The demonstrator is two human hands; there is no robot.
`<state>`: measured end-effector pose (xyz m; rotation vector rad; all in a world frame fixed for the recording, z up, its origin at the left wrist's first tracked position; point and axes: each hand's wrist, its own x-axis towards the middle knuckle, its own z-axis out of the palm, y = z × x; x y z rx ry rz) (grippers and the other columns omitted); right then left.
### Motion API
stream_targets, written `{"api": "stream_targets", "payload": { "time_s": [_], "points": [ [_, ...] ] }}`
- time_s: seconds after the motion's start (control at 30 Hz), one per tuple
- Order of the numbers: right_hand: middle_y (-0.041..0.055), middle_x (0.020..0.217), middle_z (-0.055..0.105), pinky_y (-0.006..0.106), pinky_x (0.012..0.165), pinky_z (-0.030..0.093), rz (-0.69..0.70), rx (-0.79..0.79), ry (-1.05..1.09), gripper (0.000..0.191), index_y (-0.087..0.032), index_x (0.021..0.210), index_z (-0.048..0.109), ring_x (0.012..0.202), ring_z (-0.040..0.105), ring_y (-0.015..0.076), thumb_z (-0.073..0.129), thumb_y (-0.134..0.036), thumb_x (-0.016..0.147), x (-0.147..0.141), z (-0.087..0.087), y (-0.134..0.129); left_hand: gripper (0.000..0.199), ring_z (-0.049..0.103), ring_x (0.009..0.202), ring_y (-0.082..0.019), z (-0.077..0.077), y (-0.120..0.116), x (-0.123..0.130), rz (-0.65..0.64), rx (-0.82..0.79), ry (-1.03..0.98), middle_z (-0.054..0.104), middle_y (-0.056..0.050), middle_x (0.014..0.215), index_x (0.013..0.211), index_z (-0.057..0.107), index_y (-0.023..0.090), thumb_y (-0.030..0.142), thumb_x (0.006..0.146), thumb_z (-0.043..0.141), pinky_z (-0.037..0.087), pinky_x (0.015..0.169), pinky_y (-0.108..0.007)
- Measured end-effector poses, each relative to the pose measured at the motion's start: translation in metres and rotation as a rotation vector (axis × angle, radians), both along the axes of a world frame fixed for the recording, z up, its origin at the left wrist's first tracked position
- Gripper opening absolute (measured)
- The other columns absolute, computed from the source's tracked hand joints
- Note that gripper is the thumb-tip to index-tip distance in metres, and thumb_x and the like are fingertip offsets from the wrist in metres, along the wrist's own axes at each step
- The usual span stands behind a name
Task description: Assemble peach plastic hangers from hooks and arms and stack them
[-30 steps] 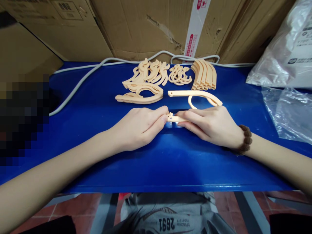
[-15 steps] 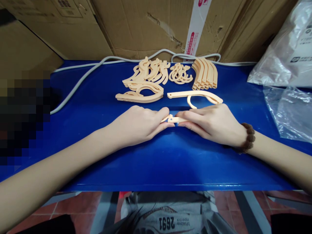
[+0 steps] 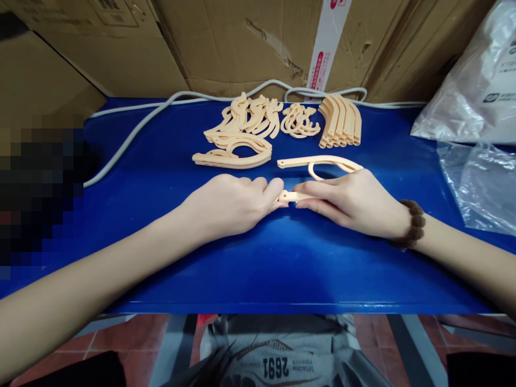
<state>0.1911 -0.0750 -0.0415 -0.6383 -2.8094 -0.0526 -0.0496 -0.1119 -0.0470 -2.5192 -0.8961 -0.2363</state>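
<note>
My left hand point(image 3: 236, 207) is closed in a pinch on a cream plastic hanger piece point(image 3: 276, 204), mostly hidden by the fingers. My right hand point(image 3: 350, 203) pinches a cream hanger arm point(image 3: 291, 197) with a round hole near its exposed end. The two parts meet between my fingertips, above the blue table; whether they are locked together I cannot tell. Just beyond my right hand lies a hanger arm with a curved hook point(image 3: 306, 160), partly covered by the hand. Past my left hand rest folded hanger assemblies point(image 3: 231, 160).
Along the back of the blue table point(image 3: 258, 269) lie a pile of curved hanger parts point(image 3: 250, 118), loose hooks point(image 3: 299, 121) and a stack of hanger arms point(image 3: 341, 121). A white cable point(image 3: 173, 99) runs before the cardboard boxes point(image 3: 226, 43). Plastic bags point(image 3: 463, 97) occupy the right side.
The piece in my left hand and the hanger arm in my right hand have come together, closing the small gap between them. The parts on the table stay where they were.
</note>
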Motion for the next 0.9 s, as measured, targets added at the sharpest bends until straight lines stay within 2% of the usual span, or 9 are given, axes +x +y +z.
{"api": "stream_targets", "payload": {
  "time_s": [0.23,0.37,0.6,0.9],
  "points": [
    [0.0011,0.084,0.074,0.026,0.059,0.032,0.033,-0.166,0.008,0.036,-0.022,0.115,0.068,0.063,0.060,0.0132,0.038,-0.040,0.105,0.0033,0.0019,0.0028,0.035,0.055,0.045,-0.018,0.0057,-0.0082,0.0042,-0.014,0.126,0.044,0.054,-0.003,0.056,0.071,0.054,0.017,0.027,0.101,0.041,0.025,0.041,-0.029],
    [0.0015,0.085,0.075,0.026,0.059,0.032,0.024,-0.200,-0.007,0.036,-0.022,0.118,0.067,0.064,0.062,0.0135,0.039,-0.040,0.105,0.0042,0.0029,0.0029,0.035,0.055,0.047,-0.018,0.0075,-0.0085,0.0058,-0.027,0.181,0.030,0.053,-0.002,0.055,0.071,0.054,0.017,0.030,0.101,0.042,0.028,0.042,-0.030],
    [0.0009,0.079,0.074,0.026,0.058,0.031,0.042,-0.158,0.001,0.036,-0.022,0.120,0.068,0.061,0.061,0.0133,0.040,-0.039,0.104,0.0051,0.0021,0.0022,0.035,0.056,0.052,-0.018,0.0042,-0.0074,0.0027,-0.052,0.180,0.008,0.056,-0.002,0.058,0.072,0.055,0.018,0.032,0.101,0.042,0.029,0.046,-0.031],
    [0.0018,0.076,0.073,0.025,0.053,0.029,0.017,0.015,0.008,0.038,-0.021,0.118,0.069,0.063,0.064,0.0120,0.037,-0.039,0.106,0.0021,-0.0024,-0.0020,0.032,0.054,0.049,-0.015,0.0037,-0.0027,0.0001,-0.070,0.124,-0.087,0.056,0.000,0.055,0.069,0.054,0.019,0.033,0.096,0.047,0.023,0.044,-0.029]
  ]
}}
